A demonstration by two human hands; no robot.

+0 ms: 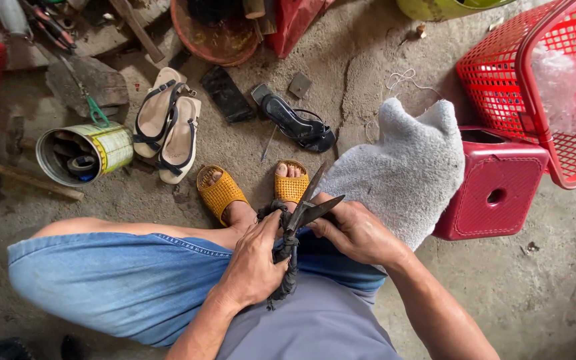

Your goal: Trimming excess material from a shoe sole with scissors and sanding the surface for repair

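The left hand (255,263) is closed around a dark rag (287,267) over the lap, likely soft, limp and light, best bunched in the fist. The right hand (355,230) grips the shears (308,203), blades parted, dark, likely stiff and sharp; hold them by the handles.

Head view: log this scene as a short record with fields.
Left hand: left hand grips a dark rag over the lap
Right hand: right hand holds open scissors, blades pointing away from the body
Lap: grey towel draped over the right knee
Feet: yellow sandals
Floor ahead: pale sandals, one black sandal, tin can on its side
Right side: red stool, red basket
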